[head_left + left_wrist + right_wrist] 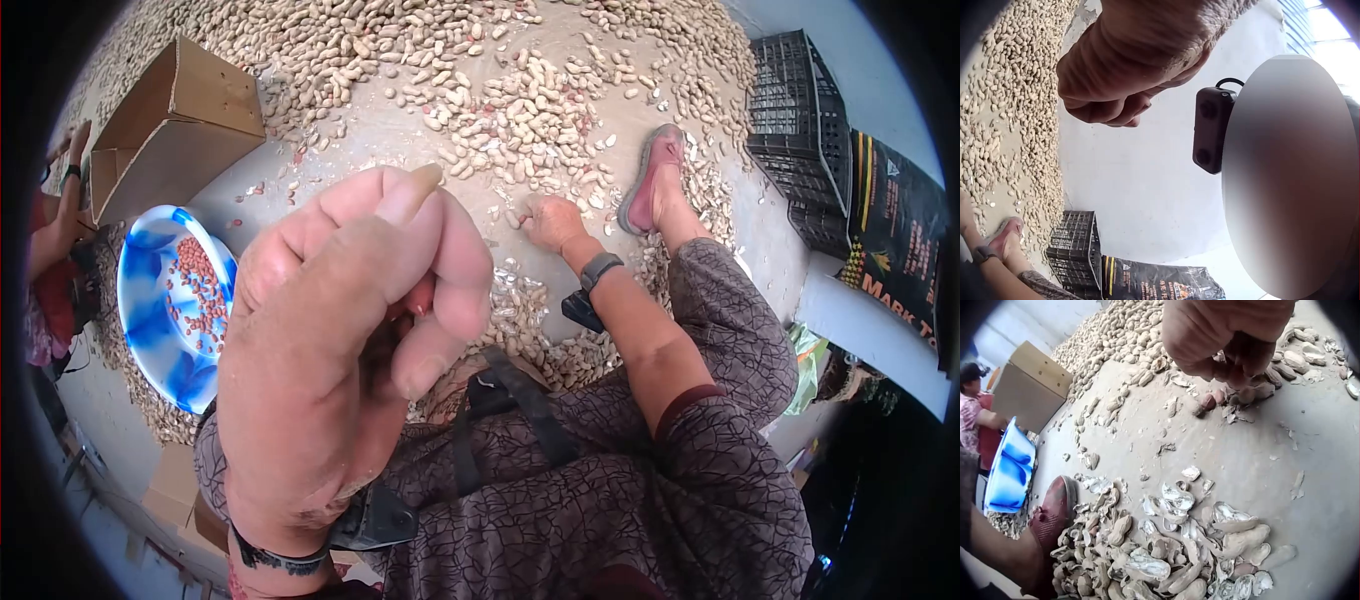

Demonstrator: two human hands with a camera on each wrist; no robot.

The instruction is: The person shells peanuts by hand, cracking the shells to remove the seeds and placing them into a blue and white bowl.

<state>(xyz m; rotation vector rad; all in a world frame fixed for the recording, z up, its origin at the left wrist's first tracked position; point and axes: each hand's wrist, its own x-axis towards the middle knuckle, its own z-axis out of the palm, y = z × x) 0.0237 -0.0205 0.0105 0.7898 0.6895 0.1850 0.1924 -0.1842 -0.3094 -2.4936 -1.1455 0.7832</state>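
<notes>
My left hand [335, 320] is raised close to the head camera, its fingers curled round at least one red peanut kernel [421, 296]; the rest of its grasp is hidden. In the left wrist view the same hand [1132, 62] has its fingers folded inward. Down at the floor, my right hand [558, 226] bends its fingers with the tips drawn together among peanuts. Reddish kernels [1208, 402] lie right by those fingertips in the right wrist view, where the hand [1229, 337] comes from above and I cannot tell what the fingertips pinch.
A blue-and-white basin [150, 300] with red kernels stands left, beside a cardboard box [190, 150]. Unshelled peanuts [330, 50] cover the far floor; broken shells [1172, 550] lie nearer. Black crates [800, 110] and a black sack [895, 250] stand right. Another person [975, 419] sits left.
</notes>
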